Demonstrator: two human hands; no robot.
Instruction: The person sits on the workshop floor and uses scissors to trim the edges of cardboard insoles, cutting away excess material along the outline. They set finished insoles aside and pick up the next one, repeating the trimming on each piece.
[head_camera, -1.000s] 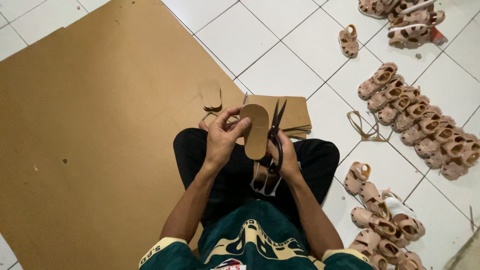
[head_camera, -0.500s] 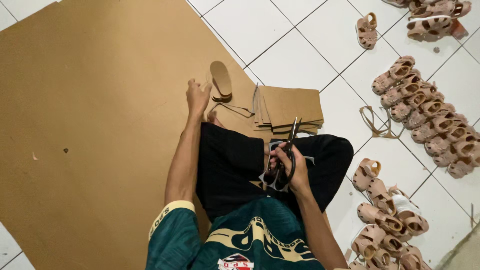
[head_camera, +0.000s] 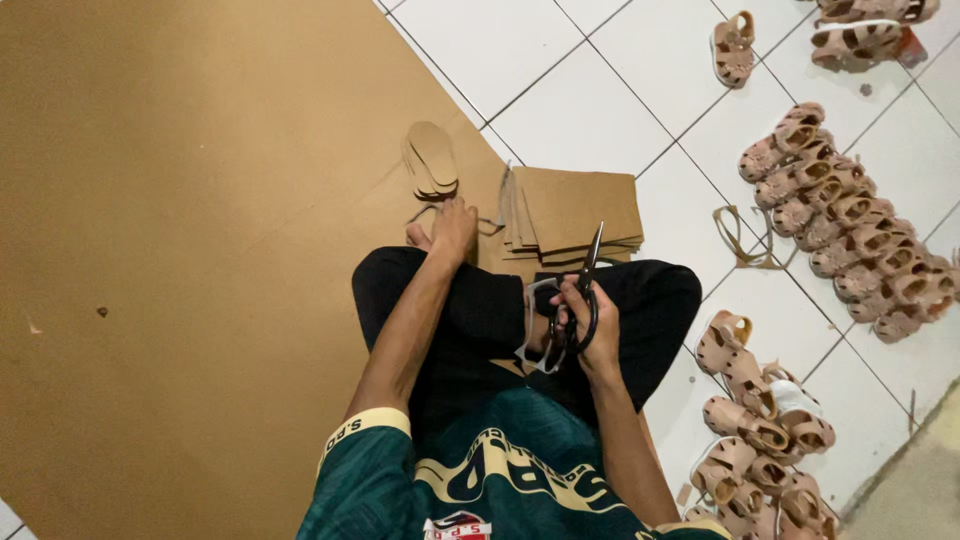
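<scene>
Big brown cardboard sheet (head_camera: 170, 250) fills the left two thirds of the frame, lying flat on the white tiled floor (head_camera: 590, 90). Person sits cross-legged at lower centre, dark trousers, green shirt.

Right side of frame: long row of tan sandals (head_camera: 850, 225) running diagonally at centre right, touching one another. Second cluster of sandals (head_camera: 760, 430) at lower right, just beside the right knee. One lone sandal (head_camera: 733, 48) at top right, well apart from the rows. A few more at the top right corner, partly cut off.

Stack of cut cardboard rectangles (head_camera: 575, 212) at centre, just above the knees, edges fanned on its left side. Scissor tip overlaps its lower right corner in this view.

Small pile of sole-shaped cutouts (head_camera: 431, 160) at upper centre, on the sheet near its edge, just beyond the left fingertips, not touching.

Loose strip offcut (head_camera: 740, 238) on the floor between the stack and the sandal row.

Left hand (head_camera: 455, 225): stretched forward, fingers down on the sheet beside the stack's left edge, grasping nothing I can make out; thin offcuts lie under or beside it, can't tell contact.

Right hand (head_camera: 590, 320): closed around the handles of black scissors (head_camera: 580, 290), over the lap, blades together, pointing up-frame.
</scene>
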